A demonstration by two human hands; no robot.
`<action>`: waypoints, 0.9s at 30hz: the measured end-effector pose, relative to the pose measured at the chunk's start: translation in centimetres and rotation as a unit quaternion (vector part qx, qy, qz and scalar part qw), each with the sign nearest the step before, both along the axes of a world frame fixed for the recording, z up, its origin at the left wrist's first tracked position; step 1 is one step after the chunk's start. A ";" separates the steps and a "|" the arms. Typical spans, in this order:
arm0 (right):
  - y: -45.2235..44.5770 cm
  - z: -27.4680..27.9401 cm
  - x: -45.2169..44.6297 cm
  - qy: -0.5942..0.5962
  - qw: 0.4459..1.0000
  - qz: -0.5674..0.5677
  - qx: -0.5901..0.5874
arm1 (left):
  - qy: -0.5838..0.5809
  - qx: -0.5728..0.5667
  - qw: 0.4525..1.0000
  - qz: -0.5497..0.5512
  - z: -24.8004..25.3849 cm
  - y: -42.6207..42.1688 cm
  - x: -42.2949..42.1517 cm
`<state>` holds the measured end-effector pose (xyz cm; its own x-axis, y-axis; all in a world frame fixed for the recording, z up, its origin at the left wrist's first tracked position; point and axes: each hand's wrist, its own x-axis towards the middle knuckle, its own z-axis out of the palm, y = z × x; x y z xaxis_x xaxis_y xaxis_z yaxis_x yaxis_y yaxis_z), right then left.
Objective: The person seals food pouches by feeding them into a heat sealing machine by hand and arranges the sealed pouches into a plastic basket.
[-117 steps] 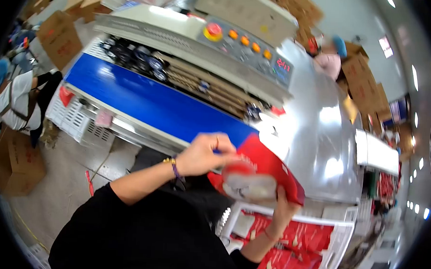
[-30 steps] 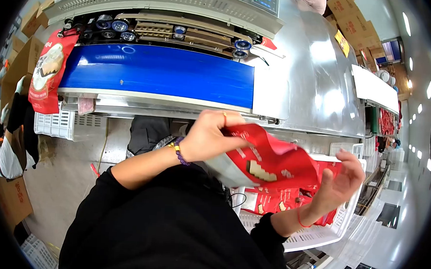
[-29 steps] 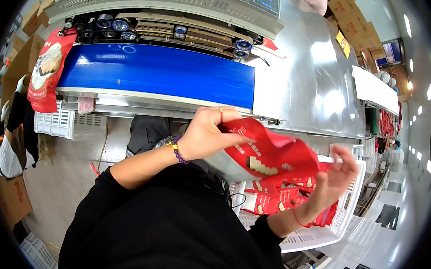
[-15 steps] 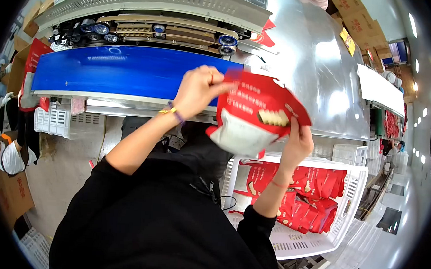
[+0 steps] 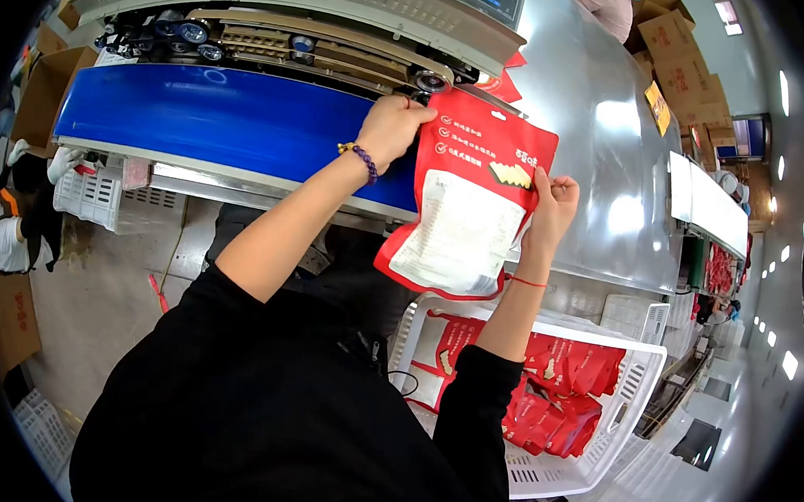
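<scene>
The left hand (image 5: 392, 130) pinches the top left corner of a red bag (image 5: 462, 227) between thumb and fingers; the right hand (image 5: 553, 204) pinches the bag's right edge, thumb in front and the other fingers curled. The bag hangs upright between the two hands, slightly tilted, its white printed panel and hanging hole facing the wearer; it is in front of the right end of a blue belt (image 5: 226, 133), and whether it touches the belt cannot be told.

Behind the belt runs a machine (image 5: 342, 7) with rollers and metal bars; to its right spreads a shiny metal surface (image 5: 606, 171), with red packaging (image 5: 506, 82) by the machine's end and a yellow card (image 5: 657, 108) farther along.

Below the right forearm is a white crate (image 5: 645, 391), holding several red bags (image 5: 553, 413) lying close together, some overlapping; at the belt's far left end a co-worker's gloved hand (image 5: 64, 165) is above another white crate (image 5: 86, 200); beyond the metal surface are a person in pink (image 5: 607, 9) and stacked cardboard boxes (image 5: 680, 70).
</scene>
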<state>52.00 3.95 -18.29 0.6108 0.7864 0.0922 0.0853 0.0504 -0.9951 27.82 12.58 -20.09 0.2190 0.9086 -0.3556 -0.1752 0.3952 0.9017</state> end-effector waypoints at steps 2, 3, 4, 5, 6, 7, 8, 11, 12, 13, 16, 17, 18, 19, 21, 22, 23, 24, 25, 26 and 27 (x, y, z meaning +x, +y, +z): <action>0.6 0.2 -0.8 0.002 1.000 0.012 -0.006 | 0.023 0.026 0.999 0.014 0.1 0.6 -1.2; 0.8 0.3 -1.3 0.006 0.999 0.024 -0.021 | 0.040 0.043 0.998 0.024 0.0 0.6 -1.9; 1.2 0.3 -2.0 0.009 0.999 0.036 -0.035 | 0.038 0.044 0.998 0.027 -0.4 0.9 -2.8; 1.5 0.2 -2.6 0.017 0.999 0.038 -0.033 | 0.082 0.093 0.992 0.032 -1.0 1.0 -3.3; 1.9 0.2 -3.2 0.016 0.999 0.039 -0.033 | 0.126 0.139 0.982 0.036 -1.6 1.2 -4.1; 2.3 0.3 -4.1 0.013 0.998 0.045 -0.052 | 0.160 0.160 0.974 0.022 -2.4 1.6 -5.3; 2.4 0.4 -4.7 0.013 0.996 0.050 -0.070 | 0.214 0.168 0.962 0.018 -1.7 1.4 -6.6; 3.5 1.0 -7.3 -0.003 0.994 0.066 -0.089 | 0.319 0.197 0.927 -0.001 0.6 0.1 -12.5; 3.8 1.1 -8.0 -0.021 0.991 0.078 -0.107 | 0.352 0.209 0.912 0.004 1.3 -0.7 -14.3; 4.4 0.3 -8.3 -0.014 0.992 0.089 -0.092 | 0.356 0.216 0.908 0.039 2.1 -1.8 -15.8; 5.2 0.0 -10.2 -0.069 0.983 0.118 -0.119 | 0.326 0.225 0.914 0.090 4.2 -4.9 -18.3; 5.2 0.0 -10.9 -0.086 0.980 0.134 -0.118 | 0.292 0.222 0.924 0.110 4.9 -5.9 -18.8; 4.9 0.0 -11.3 -0.088 0.976 0.152 -0.131 | 0.293 0.223 0.924 0.106 5.9 -7.1 -18.9; 4.2 0.5 -11.4 -0.066 0.976 0.176 -0.108 | 0.261 0.261 0.925 0.084 7.2 -8.2 -18.4; 1.5 1.6 -10.1 -0.045 0.973 0.212 -0.079 | 0.214 0.330 0.919 0.017 9.1 -10.2 -17.4; -0.5 2.1 -8.8 -0.038 0.975 0.212 -0.062 | 0.195 0.359 0.912 -0.028 9.6 -11.1 -16.7; -3.2 3.2 -7.3 -0.030 0.977 0.204 -0.062 | 0.163 0.361 0.917 -0.051 9.8 -12.1 -15.5; -6.2 4.2 -6.0 -0.023 0.979 0.195 -0.063 | 0.118 0.359 0.920 -0.109 9.8 -12.7 -14.6; -9.6 4.6 -4.3 -0.020 0.985 0.156 -0.076 | 0.081 0.318 0.928 -0.177 9.6 -13.3 -13.8; -13.1 4.5 -2.6 -0.032 0.991 0.089 -0.091 | 0.047 0.277 0.929 -0.241 9.6 -13.8 -12.8; -16.5 3.8 -1.1 -0.058 0.993 0.005 -0.099 | -0.003 0.225 0.928 -0.295 9.6 -14.1 -11.6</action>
<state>50.94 -12.59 -14.49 0.5969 0.8023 0.0046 0.1995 -0.1429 -0.9694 16.26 -1.53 -10.47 0.7269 0.6859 0.0339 -0.0529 0.0066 0.9986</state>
